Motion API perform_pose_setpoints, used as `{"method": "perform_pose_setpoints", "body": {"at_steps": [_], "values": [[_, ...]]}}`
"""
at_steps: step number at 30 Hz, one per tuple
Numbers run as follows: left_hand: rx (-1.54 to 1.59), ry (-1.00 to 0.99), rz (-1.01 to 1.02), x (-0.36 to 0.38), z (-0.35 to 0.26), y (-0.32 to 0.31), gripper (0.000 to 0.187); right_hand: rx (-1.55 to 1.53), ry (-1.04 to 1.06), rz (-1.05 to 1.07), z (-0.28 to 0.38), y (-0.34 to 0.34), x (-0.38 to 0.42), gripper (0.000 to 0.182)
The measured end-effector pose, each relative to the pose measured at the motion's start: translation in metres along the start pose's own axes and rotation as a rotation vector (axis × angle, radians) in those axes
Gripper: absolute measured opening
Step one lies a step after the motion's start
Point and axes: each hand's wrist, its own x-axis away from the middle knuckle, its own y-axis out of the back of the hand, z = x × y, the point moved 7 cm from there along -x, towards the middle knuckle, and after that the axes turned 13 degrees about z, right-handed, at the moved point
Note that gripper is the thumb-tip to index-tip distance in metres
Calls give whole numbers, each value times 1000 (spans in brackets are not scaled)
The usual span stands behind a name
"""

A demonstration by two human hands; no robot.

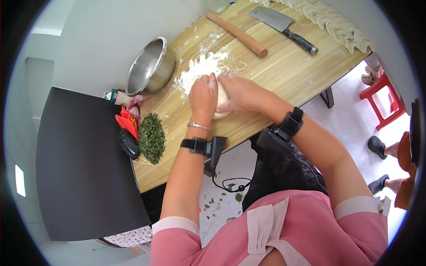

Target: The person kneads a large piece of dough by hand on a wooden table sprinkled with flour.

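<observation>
A ball of pale dough [222, 96] lies on the wooden table, partly covered by both hands. My left hand [204, 98] presses on its left side with the fingers curled in. From the right, my right hand [239, 92] wraps round the dough, its fingers bent over the top and the thumb low on the side. Loose white flour [202, 66] is spread just beyond the hands. The underside of the dough is hidden.
Behind stand a steel bowl [153, 66], a rolling pin [237, 34] and a cleaver [284, 29]. Shaped dumplings [333, 22] line the far right edge. Chopped greens [152, 138] lie at left, near a red packet [128, 122]. Another person's legs [392, 150] and a red stool [384, 99] are at right.
</observation>
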Motion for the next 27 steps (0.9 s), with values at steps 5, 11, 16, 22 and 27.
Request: {"method": "perform_pose_setpoints", "body": {"at_steps": [5,11,16,22,27], "values": [[-20,78,87,-19,2,3,50,-107,-63,60,-19,-10,-22,68],[724,75,33,7,26,21,57,-78,-70,-209,15,-12,31,54],[522,24,-224,63,-2,45,39,54,201,-428,38,-25,69,35],[49,-61,-474,115,-62,22,24,41,308,-377,33,-23,97,31],[-62,-47,-420,84,-56,17,25,-20,263,-293,19,-7,82,46]]}}
